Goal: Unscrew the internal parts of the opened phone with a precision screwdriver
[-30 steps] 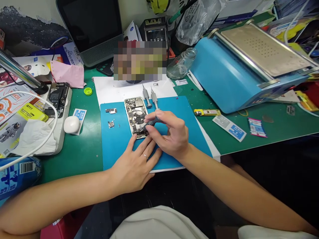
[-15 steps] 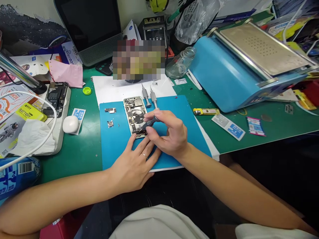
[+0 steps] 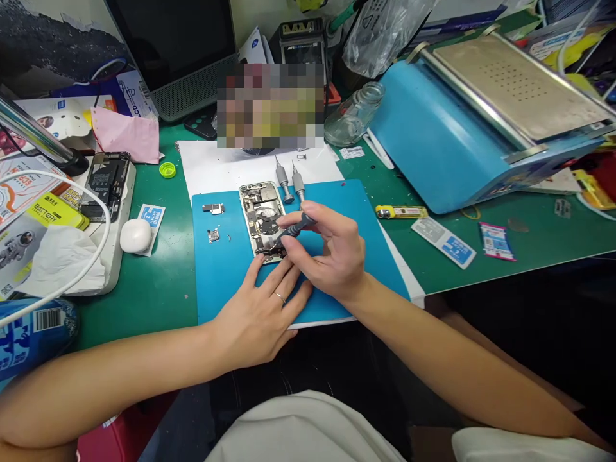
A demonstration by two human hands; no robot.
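An opened phone (image 3: 264,200) lies on the blue mat (image 3: 337,199) with its inner parts exposed. My left hand (image 3: 262,311) lies palm down with fingers spread, its fingertips at the phone's lower edge. My right hand (image 3: 332,253) pinches a dark grey screwdriver (image 3: 299,226) between thumb and index finger. It slants down toward the lower part of the phone; its tip is too small to make out. Two grey screwdrivers (image 3: 284,181) lie just beyond the phone. Small metal phone parts (image 3: 213,235) rest on the mat to its left.
A blue machine (image 3: 433,135) with a metal plate stands at right. A glass jar (image 3: 353,115) leans near it. A yellow cutter (image 3: 401,212) lies right of the mat. At left are a white earbud case (image 3: 135,237), another opened phone (image 3: 106,183) and a looping white cable (image 3: 103,237).
The view has shifted slightly. Both hands keep nearly the same places at the phone, and the screwdriver stays in my right hand, leaning a little differently.
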